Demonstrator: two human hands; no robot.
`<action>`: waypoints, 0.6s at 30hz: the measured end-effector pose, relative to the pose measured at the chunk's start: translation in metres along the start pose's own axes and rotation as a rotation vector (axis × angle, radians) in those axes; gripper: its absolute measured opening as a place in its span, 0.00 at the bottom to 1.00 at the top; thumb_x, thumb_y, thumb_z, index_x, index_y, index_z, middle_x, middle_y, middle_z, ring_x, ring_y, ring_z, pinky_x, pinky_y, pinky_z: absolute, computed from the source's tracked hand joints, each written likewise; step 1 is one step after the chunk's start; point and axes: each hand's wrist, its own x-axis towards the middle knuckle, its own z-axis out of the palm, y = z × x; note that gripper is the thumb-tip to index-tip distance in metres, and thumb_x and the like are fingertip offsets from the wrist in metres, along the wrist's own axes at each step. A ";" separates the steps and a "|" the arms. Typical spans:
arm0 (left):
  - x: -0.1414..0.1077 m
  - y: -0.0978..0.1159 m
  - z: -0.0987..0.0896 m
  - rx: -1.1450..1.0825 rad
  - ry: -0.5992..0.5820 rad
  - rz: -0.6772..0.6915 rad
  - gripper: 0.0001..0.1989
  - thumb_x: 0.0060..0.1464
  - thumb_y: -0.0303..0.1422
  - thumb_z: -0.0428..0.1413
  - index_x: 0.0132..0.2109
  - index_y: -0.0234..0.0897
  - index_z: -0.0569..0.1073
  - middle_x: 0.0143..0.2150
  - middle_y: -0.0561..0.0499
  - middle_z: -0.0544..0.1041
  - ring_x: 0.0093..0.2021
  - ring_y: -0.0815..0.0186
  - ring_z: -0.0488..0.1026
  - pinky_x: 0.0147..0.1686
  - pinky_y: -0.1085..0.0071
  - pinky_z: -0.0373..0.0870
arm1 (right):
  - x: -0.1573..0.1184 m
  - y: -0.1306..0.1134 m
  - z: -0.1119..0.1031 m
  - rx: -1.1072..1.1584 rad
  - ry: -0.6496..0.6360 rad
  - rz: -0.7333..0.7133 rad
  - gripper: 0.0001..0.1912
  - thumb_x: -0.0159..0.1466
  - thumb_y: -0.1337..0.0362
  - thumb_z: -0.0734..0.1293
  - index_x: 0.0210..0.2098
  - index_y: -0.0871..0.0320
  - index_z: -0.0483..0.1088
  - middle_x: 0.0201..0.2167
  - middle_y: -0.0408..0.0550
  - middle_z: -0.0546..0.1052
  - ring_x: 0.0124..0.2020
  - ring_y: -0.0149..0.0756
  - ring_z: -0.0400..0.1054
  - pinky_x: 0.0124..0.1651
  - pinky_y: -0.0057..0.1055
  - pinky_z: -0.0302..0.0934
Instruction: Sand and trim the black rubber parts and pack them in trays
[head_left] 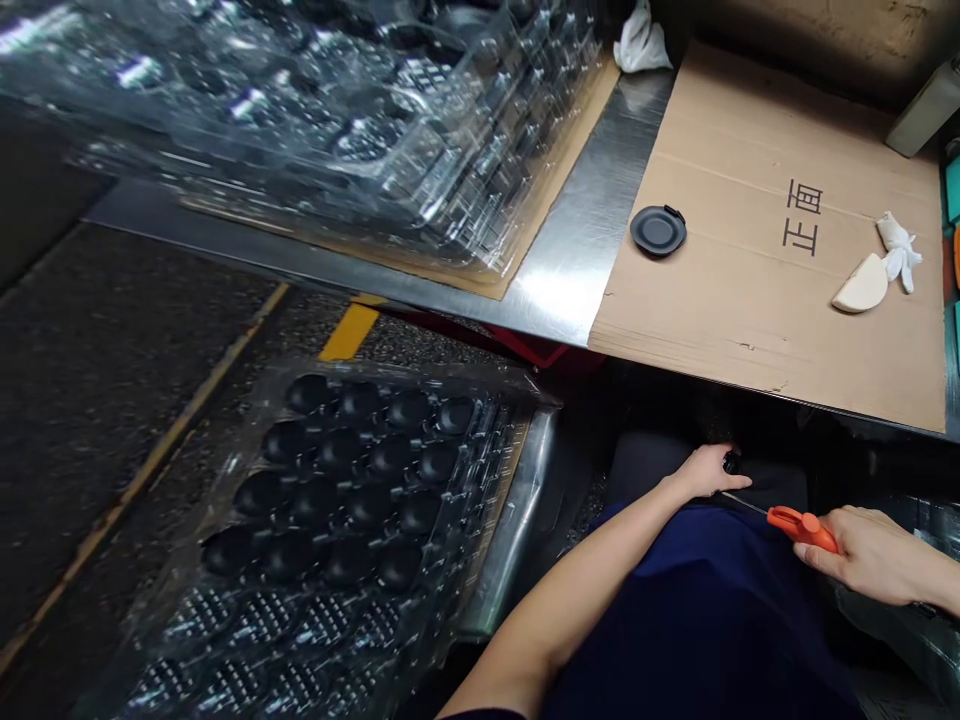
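My left hand (703, 472) is closed around a small black round part (731, 462) over my lap; fingers cover most of it. In my right hand (874, 550) is an orange-handled cutter knife (802, 526), its thin metal blade reaching left to the left hand's fingers. Whether the blade touches the black part, I cannot tell. Ahead, on a cardboard sheet (720, 300) on the metal table, lies a round black plastic piece (660, 231). Farther right on that sheet sit a pale half-round pad (861, 286) and a knotted white cloth (898, 250).
Stacked clear plastic trays (450, 215) stand on the table at upper left. Lower left, another tray stack (469, 500) holds rows of black round parts, with several unfilled pockets in front. A white cloth bundle (642, 42) and a pale bottle (926, 110) stand at the back.
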 end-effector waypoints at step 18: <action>0.003 0.005 -0.003 0.011 -0.016 -0.042 0.34 0.47 0.53 0.66 0.57 0.38 0.77 0.51 0.43 0.81 0.49 0.51 0.79 0.47 0.63 0.74 | 0.005 -0.001 -0.015 -0.043 -0.053 -0.009 0.25 0.70 0.42 0.56 0.27 0.55 0.63 0.29 0.51 0.76 0.30 0.43 0.71 0.33 0.34 0.50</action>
